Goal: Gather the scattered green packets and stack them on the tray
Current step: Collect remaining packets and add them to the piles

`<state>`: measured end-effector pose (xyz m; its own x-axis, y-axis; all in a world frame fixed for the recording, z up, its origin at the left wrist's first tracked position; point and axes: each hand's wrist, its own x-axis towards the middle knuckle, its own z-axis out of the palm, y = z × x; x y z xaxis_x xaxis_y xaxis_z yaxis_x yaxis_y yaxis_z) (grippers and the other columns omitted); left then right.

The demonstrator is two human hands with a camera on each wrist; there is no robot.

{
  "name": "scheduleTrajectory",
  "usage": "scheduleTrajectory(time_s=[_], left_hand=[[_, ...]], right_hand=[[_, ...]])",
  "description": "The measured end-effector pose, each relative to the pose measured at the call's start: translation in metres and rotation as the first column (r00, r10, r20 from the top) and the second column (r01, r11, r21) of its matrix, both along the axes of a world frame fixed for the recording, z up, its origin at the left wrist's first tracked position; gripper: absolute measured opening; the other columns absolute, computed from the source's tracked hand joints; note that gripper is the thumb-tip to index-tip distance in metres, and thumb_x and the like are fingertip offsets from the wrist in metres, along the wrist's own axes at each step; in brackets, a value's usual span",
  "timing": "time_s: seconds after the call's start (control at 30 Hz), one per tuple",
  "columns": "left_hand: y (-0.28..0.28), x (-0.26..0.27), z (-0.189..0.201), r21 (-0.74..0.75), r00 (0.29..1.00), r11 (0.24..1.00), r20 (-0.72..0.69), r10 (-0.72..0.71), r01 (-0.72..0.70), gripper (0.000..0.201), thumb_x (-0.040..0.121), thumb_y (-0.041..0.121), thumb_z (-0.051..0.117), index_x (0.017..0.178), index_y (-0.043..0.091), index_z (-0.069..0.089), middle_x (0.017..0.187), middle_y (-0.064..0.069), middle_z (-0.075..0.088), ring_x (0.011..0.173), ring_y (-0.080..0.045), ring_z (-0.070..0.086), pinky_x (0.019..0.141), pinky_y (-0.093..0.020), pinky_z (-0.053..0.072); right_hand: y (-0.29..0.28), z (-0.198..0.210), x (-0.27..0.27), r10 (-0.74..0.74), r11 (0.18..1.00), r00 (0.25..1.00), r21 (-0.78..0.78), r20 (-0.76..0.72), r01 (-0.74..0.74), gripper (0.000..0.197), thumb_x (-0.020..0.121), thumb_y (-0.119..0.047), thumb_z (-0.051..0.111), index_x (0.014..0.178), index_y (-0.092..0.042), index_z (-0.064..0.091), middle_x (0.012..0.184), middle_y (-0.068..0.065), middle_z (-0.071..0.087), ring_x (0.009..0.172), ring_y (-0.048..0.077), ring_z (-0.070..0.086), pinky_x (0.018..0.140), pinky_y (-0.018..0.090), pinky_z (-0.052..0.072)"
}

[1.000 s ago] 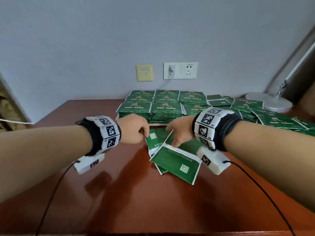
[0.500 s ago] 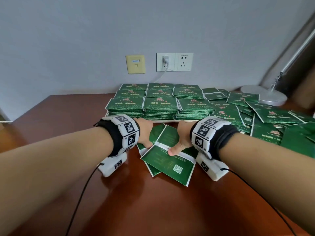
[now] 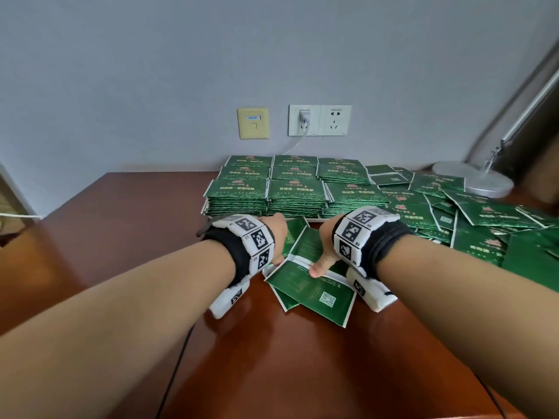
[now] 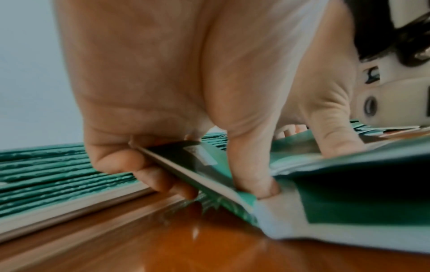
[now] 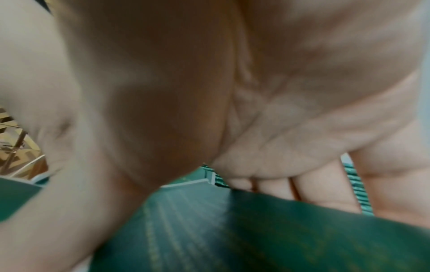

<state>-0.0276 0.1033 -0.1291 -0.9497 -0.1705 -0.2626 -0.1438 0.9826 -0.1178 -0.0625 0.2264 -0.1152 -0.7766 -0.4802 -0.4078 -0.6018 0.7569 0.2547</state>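
A small bunch of green packets (image 3: 314, 287) lies fanned on the brown table just in front of the tray. My left hand (image 3: 277, 240) grips its left side, thumb on top and fingers curled underneath (image 4: 172, 185). My right hand (image 3: 323, 252) holds the right side, thumb pressed on the top packet (image 5: 291, 230) and fingers curled over the far edge. The white tray (image 3: 314, 219) carries several neat stacks of green packets (image 3: 296, 192), with its rim (image 4: 69, 204) close to my left fingers. Scattered green packets (image 3: 472, 225) cover the table at the right.
A lamp base (image 3: 475, 176) stands at the back right behind the loose packets. Wall sockets (image 3: 319, 120) with a plugged cable sit above the tray. Bare wood table (image 3: 272, 358) stretches in front and to the left. Wires trail from both wrists.
Both hands have moved forward with the bunch of packets, toward the tray's front edge, and have come closer together on it.
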Motion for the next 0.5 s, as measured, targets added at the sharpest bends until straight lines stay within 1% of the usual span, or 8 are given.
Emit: scheduleTrajectory(time_s=[0.07,0.13,0.2,0.27,0.33,0.37,0.43,0.5], left_hand=[[0.0,0.006,-0.001,0.003,0.999,1.0,-0.042,0.019,-0.019,0.053,0.088,0.027,0.067,0.123,0.003,0.035,0.075,-0.002,0.041,0.06,-0.014,0.043,0.05,-0.028,0.036],[-0.002,0.011,-0.002,0.038,0.995,0.999,-0.095,0.023,-0.019,0.05,0.085,0.023,0.07,0.119,0.004,0.038,0.073,-0.001,0.043,0.057,-0.013,0.042,0.054,-0.031,0.04],[-0.004,0.015,0.001,0.064,0.994,0.998,-0.101,0.036,-0.03,0.048,0.079,0.02,0.074,0.112,0.007,0.041,0.077,-0.002,0.053,0.057,-0.016,0.049,0.052,-0.029,0.041],[-0.008,0.019,0.007,0.075,0.994,0.997,-0.1,0.036,-0.029,0.044,0.077,0.016,0.075,0.107,0.008,0.042,0.081,-0.004,0.056,0.059,-0.017,0.049,0.049,-0.028,0.039],[-0.015,0.024,0.016,0.055,0.988,0.998,-0.154,0.003,0.006,0.033,0.082,0.01,0.067,0.105,0.007,0.045,0.08,-0.005,0.056,0.058,-0.017,0.048,0.047,-0.028,0.038],[-0.019,0.026,0.021,0.035,0.982,0.999,-0.188,-0.014,0.021,0.025,0.084,0.005,0.061,0.104,0.006,0.047,0.079,-0.006,0.056,0.058,-0.018,0.049,0.048,-0.029,0.039],[-0.027,0.031,0.03,-0.04,0.97,0.999,-0.238,-0.045,0.036,0.016,0.084,-0.002,0.053,0.097,0.007,0.051,0.078,-0.006,0.056,0.063,-0.02,0.052,0.054,-0.03,0.044],[-0.032,0.035,0.037,-0.141,0.965,0.989,-0.252,-0.075,0.04,0.017,0.082,-0.005,0.049,0.088,0.011,0.052,0.075,-0.004,0.052,0.066,-0.021,0.051,0.057,-0.03,0.043]], right_hand=[[0.003,0.002,0.005,-0.002,1.0,1.0,-0.023,-0.015,0.002,0.059,0.073,-0.067,0.064,0.068,-0.011,0.046,0.061,-0.003,0.045,0.056,0.013,0.045,0.068,0.03,0.04],[0.004,0.005,0.012,0.011,0.999,1.0,-0.039,-0.022,-0.012,0.056,0.074,-0.063,0.066,0.062,-0.015,0.04,0.06,-0.004,0.044,0.052,0.011,0.041,0.066,0.03,0.039],[0.001,0.008,0.015,-0.002,0.999,0.998,-0.046,-0.061,-0.001,0.05,0.074,-0.055,0.072,0.063,-0.013,0.048,0.06,-0.002,0.05,0.053,0.013,0.048,0.062,0.03,0.044],[0.0,0.013,0.014,-0.045,0.991,0.991,-0.128,-0.127,0.029,0.032,0.072,-0.035,0.078,0.071,-0.007,0.062,0.06,0.001,0.057,0.056,0.02,0.056,0.059,0.029,0.052],[0.004,0.02,0.011,-0.095,0.972,0.98,-0.227,-0.174,0.054,0.013,0.073,-0.015,0.071,0.078,-0.005,0.065,0.062,0.003,0.059,0.059,0.022,0.06,0.056,0.028,0.052],[0.007,0.024,0.009,-0.109,0.964,0.974,-0.259,-0.198,0.055,0.006,0.074,-0.01,0.066,0.077,-0.006,0.063,0.064,0.004,0.059,0.061,0.023,0.061,0.056,0.028,0.051],[0.012,0.028,0.007,-0.122,0.954,0.963,-0.295,-0.241,0.047,0.005,0.077,-0.007,0.059,0.072,-0.008,0.057,0.068,0.005,0.06,0.061,0.022,0.059,0.054,0.027,0.049],[0.016,0.028,0.003,-0.127,0.955,0.963,-0.293,-0.238,0.053,0.008,0.077,-0.008,0.058,0.07,-0.009,0.056,0.068,0.005,0.059,0.057,0.02,0.055,0.052,0.023,0.046]])
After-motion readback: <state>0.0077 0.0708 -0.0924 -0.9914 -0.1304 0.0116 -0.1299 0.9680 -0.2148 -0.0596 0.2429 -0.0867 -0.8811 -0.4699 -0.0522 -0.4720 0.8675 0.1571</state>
